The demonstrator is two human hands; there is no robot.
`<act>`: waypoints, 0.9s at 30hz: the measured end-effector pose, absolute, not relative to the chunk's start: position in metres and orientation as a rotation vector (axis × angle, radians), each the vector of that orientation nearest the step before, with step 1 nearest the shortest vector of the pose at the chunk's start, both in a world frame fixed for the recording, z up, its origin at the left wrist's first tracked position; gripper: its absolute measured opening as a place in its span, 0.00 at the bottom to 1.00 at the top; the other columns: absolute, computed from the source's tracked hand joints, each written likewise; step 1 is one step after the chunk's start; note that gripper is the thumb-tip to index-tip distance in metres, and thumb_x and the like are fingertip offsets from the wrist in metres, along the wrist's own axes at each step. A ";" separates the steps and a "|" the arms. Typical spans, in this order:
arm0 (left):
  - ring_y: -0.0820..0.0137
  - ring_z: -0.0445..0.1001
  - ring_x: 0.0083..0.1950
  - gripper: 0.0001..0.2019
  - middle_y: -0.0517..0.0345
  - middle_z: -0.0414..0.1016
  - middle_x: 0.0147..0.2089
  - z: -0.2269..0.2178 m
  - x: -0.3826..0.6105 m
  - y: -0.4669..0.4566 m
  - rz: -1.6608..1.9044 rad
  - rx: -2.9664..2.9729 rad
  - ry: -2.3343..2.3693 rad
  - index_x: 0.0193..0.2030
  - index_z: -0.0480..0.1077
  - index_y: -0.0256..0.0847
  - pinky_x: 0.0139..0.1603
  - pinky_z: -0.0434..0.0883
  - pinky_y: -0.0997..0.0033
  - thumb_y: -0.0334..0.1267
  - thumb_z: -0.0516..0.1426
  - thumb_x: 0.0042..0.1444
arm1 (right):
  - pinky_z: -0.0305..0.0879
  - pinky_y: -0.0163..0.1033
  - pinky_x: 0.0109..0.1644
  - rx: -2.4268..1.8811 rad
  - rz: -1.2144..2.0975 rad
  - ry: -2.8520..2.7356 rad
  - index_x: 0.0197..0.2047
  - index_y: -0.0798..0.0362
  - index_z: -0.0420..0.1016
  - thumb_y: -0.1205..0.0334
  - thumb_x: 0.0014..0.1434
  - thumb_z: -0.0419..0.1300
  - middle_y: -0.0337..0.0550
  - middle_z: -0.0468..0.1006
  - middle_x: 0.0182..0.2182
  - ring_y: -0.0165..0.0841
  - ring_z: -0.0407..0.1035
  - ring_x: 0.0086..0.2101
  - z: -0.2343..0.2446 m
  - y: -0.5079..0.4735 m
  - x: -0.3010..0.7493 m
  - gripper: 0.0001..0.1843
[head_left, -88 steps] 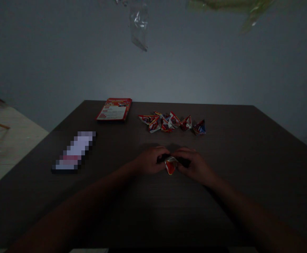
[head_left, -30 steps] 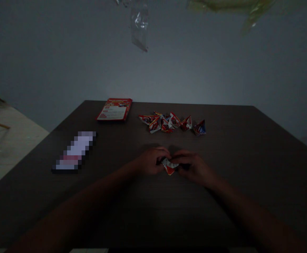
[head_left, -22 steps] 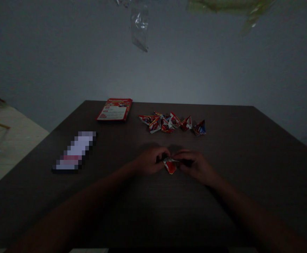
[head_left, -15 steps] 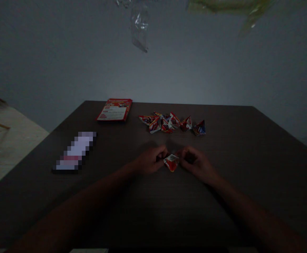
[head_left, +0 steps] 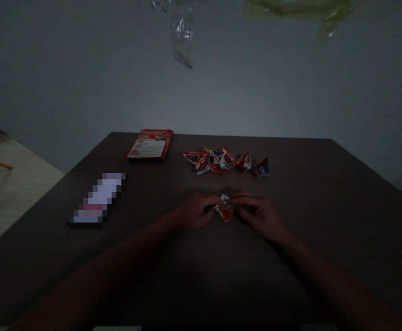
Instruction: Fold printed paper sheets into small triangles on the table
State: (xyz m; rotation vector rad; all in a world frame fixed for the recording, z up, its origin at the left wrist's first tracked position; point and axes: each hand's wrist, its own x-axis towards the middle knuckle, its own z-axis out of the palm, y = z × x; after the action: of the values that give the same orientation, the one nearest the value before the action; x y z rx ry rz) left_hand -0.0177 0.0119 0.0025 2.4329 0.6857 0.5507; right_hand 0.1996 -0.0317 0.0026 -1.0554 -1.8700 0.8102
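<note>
Between my hands, over the middle of the dark table point(head_left: 187, 266), is a small folded piece of printed paper point(head_left: 225, 214), red with white parts. My left hand point(head_left: 197, 210) pinches its left side with thumb and index finger. From the right, my right hand point(head_left: 258, 213) has its fingertips closed on the paper's upper right edge. Fingers cover parts of both sides, so the exact folds are hard to make out in the dim light. Farther back lies a cluster of several folded paper pieces point(head_left: 221, 161) in red, white and blue.
At the back left sits a stack of red-bordered printed sheets point(head_left: 149, 145). A phone with a lit, blurred screen point(head_left: 99, 197) lies at the left. The table's far edge is near a grey wall point(head_left: 256, 92), where a clear plastic bag point(head_left: 183, 37) hangs.
My fingers have come over the top of the paper from both sides. Its upper part now stands opened with a white flap showing, where it was a flatter diamond.
</note>
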 end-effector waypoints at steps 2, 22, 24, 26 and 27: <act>0.74 0.68 0.31 0.13 0.58 0.73 0.33 0.002 -0.018 0.012 0.560 2.455 0.702 0.45 0.69 0.39 0.34 0.61 0.75 0.28 0.49 0.54 | 0.68 0.41 0.46 -1.082 0.793 -1.866 0.43 0.50 0.77 0.71 0.53 0.56 0.45 0.76 0.42 0.35 0.72 0.42 0.001 -0.031 0.199 0.15; 0.69 0.75 0.37 0.11 0.55 0.78 0.36 0.002 -0.004 0.001 0.833 1.576 0.905 0.35 0.73 0.36 0.39 0.69 0.72 0.41 0.62 0.48 | 0.68 0.37 0.35 -1.277 0.968 -1.521 0.32 0.53 0.78 0.53 0.51 0.63 0.43 0.80 0.29 0.33 0.73 0.30 0.006 -0.036 0.195 0.12; 0.70 0.76 0.37 0.11 0.55 0.78 0.35 0.004 -0.002 -0.002 0.880 1.515 0.905 0.34 0.73 0.35 0.39 0.70 0.72 0.40 0.63 0.47 | 0.68 0.37 0.33 -1.287 0.976 -1.491 0.31 0.54 0.77 0.53 0.51 0.64 0.43 0.80 0.28 0.32 0.73 0.29 0.007 -0.036 0.194 0.12; 0.70 0.76 0.36 0.10 0.55 0.78 0.35 0.005 0.000 -0.004 0.920 1.473 0.914 0.33 0.72 0.35 0.38 0.70 0.72 0.39 0.63 0.46 | 0.67 0.36 0.31 -1.283 0.976 -1.472 0.30 0.54 0.77 0.53 0.50 0.64 0.42 0.80 0.27 0.32 0.72 0.27 0.007 -0.037 0.193 0.12; 0.70 0.76 0.36 0.10 0.55 0.79 0.35 0.006 0.001 -0.006 0.931 1.463 0.920 0.33 0.72 0.35 0.38 0.71 0.72 0.39 0.64 0.46 | 0.67 0.36 0.30 -1.277 0.975 -1.464 0.30 0.54 0.77 0.53 0.51 0.64 0.42 0.79 0.27 0.31 0.72 0.27 0.007 -0.037 0.192 0.12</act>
State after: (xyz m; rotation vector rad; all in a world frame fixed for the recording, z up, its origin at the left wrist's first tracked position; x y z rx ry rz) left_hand 0.0012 -0.0057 0.0058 1.4631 0.9204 0.9306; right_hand 0.1925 -0.0375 0.0074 -1.2767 -1.4636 0.9746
